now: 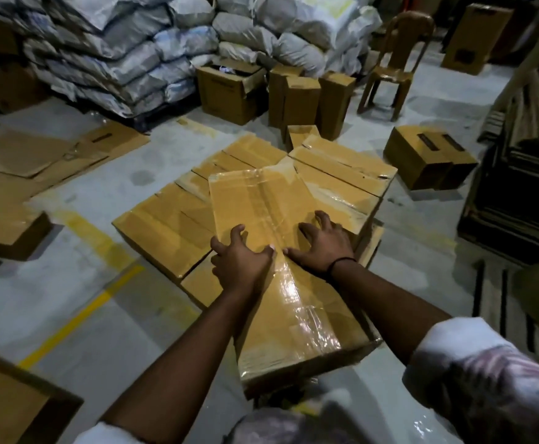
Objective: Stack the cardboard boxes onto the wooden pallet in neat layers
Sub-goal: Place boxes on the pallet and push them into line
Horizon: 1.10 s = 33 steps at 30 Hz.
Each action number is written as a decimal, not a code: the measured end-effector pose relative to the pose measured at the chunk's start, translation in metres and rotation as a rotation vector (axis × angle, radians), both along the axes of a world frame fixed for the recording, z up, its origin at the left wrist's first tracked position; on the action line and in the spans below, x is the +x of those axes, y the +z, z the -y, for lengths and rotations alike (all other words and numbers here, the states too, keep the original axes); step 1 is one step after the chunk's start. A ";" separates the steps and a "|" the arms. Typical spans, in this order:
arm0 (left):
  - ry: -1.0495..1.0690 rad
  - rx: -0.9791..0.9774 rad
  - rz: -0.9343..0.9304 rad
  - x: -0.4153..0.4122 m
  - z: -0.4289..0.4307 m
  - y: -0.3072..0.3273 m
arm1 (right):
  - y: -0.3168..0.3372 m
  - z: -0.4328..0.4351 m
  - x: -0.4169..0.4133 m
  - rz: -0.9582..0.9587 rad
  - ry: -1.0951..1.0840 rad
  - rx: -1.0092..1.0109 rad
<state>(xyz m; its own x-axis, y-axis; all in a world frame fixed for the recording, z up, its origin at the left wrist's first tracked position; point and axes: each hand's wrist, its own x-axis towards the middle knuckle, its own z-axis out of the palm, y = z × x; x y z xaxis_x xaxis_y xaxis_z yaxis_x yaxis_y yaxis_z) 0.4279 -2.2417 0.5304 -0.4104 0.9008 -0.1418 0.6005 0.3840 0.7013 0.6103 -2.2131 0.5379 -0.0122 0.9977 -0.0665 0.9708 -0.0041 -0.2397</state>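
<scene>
I see both hands on the top box point(258, 200), a taped cardboard box lying skewed on the lower layer of boxes point(165, 225) in the middle of the floor point(69, 283). My left hand point(241, 262) holds its near left corner, thumb on the taped seam and fingers point(236, 231) apart, the outer ones hooked over the side edge. My right hand point(322, 246) presses on the top face near the right edge, its fingers point(323, 216) spread and bent, clamped round nothing. A near box point(297, 325) with glossy tape lies just under my wrists. Behind stand upright boxes point(300, 100), stacked sacks point(117, 59), a chair point(393, 68), and flattened cardboard point(37, 155) to the left.
</scene>
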 end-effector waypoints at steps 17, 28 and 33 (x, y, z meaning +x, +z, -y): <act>0.227 -0.140 0.013 0.089 -0.127 -0.087 | -0.076 -0.190 0.075 0.087 0.306 -0.135; 0.549 -0.176 -0.014 0.183 -0.189 -0.157 | -0.170 -0.301 0.150 0.064 0.684 -0.196; 0.607 -0.062 0.023 0.194 -0.220 -0.189 | -0.207 -0.344 0.160 0.006 0.789 -0.102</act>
